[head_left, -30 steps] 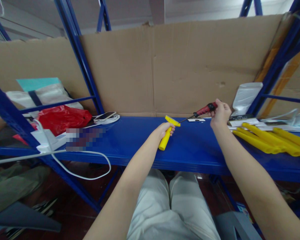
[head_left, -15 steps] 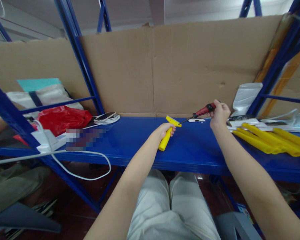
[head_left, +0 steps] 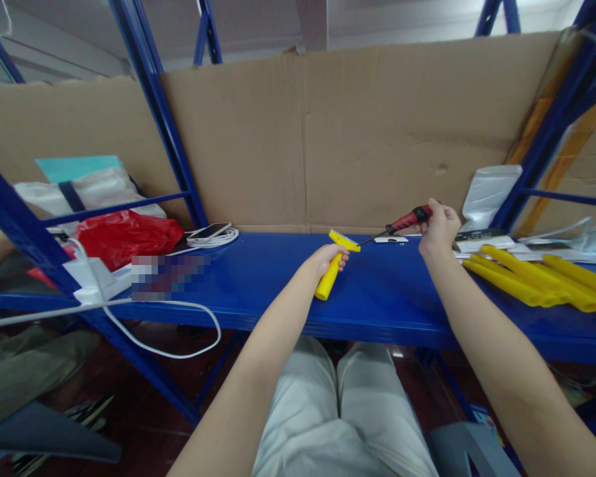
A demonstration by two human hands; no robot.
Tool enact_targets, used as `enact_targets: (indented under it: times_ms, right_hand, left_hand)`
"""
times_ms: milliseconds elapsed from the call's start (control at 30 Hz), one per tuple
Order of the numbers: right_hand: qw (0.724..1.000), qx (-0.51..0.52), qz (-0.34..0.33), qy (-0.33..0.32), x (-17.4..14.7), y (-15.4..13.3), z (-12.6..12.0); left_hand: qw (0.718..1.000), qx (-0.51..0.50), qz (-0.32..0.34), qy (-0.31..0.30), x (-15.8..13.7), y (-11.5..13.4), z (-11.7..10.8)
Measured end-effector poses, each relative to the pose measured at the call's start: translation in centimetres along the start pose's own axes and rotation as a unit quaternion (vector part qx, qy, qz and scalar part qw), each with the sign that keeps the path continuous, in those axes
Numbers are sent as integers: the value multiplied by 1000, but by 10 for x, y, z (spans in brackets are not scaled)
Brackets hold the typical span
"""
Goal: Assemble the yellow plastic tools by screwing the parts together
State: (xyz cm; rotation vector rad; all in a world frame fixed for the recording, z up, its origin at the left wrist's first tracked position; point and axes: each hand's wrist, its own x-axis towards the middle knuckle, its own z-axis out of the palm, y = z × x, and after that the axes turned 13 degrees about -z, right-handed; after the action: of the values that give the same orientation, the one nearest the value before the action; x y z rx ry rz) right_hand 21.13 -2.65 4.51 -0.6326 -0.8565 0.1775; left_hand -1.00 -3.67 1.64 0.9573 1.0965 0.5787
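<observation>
My left hand is wrapped round the handle of a yellow T-shaped tool, whose kind I cannot tell. Its crosspiece rises past my fingers, tilted, with a pale strip along the far edge. In my right hand is a red and black screwdriver, gripped at the end of its handle. The thin dark shaft slants down left, and its tip meets or lies very close to the right end of the crosspiece. Exact contact at the tip is too small to make out.
Several yellow tubes lie on the blue shelf at the right, beside small boxes. A phone on a coiled white cable, a red plastic bag and a white adapter are left. Cardboard stands behind. Someone's arm shows far left.
My right hand and the screwdriver have shifted very slightly to the right. My left hand and the yellow tool look almost unmoved.
</observation>
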Motion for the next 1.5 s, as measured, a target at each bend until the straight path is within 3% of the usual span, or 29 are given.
enact_targets:
  times_ms: [433,667,867,1100,1267,1500]
  right_hand:
    - [999,49,15,18,-5,-5,4]
    - [998,60,-18,0,-2,2,3]
    - [991,-25,-106,-79,-4,6,-2]
    - [943,-159,-223,-188,-15,6,-6]
    - [924,-201,-249,-208,-13,15,-9]
    - [921,-211,-251,-211,-11,23,-13]
  left_hand:
    - [1000,-7,-2,-16,4,-1,-2]
    - [1000,-4,1,-10,0,0,0]
    - [1000,-3,-3,19,1,-1,0]
    - [997,-15,-4,78,5,-1,-4]
    - [996,-27,5,86,7,-2,-7]
    - [994,-27,15,101,8,-1,-7]
